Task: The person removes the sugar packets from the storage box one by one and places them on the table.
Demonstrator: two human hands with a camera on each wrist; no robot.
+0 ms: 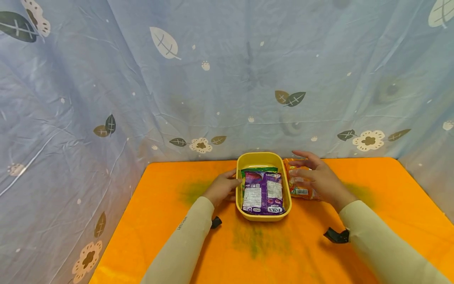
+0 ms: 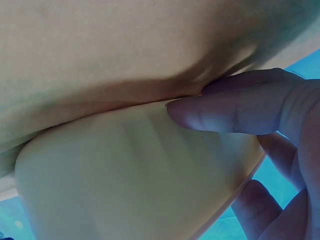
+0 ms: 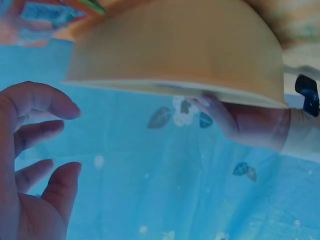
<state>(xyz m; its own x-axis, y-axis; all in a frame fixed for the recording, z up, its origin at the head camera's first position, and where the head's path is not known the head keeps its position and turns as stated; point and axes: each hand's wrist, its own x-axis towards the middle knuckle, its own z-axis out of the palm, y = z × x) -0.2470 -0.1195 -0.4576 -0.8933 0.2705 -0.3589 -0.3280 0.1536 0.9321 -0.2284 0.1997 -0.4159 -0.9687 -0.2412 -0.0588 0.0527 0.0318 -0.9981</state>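
Observation:
A yellow plastic container [image 1: 264, 218] stands near the back of the table. Inside it lies a purple snack bag [image 1: 263, 193] with printed "FOX'S" lettering, on top of a green packet [image 1: 259, 170] that is mostly covered. My left hand [image 1: 221, 187] holds the container's left side, thumb at the rim and fingers against the outer wall [image 2: 130, 165]. Just right of the container lies an orange snack bag [image 1: 299, 192], partly hidden by my right hand [image 1: 324, 179]. That hand hovers over the bag with spread, slightly bent fingers [image 3: 42, 135] and nothing between them.
An orange cloth [image 1: 255, 252] covers the table. Blue curtains [image 1: 227, 79] with leaf and flower prints hang behind and at both sides, close to the table's back edge. Black straps [image 1: 337, 236] stick out at both wrists.

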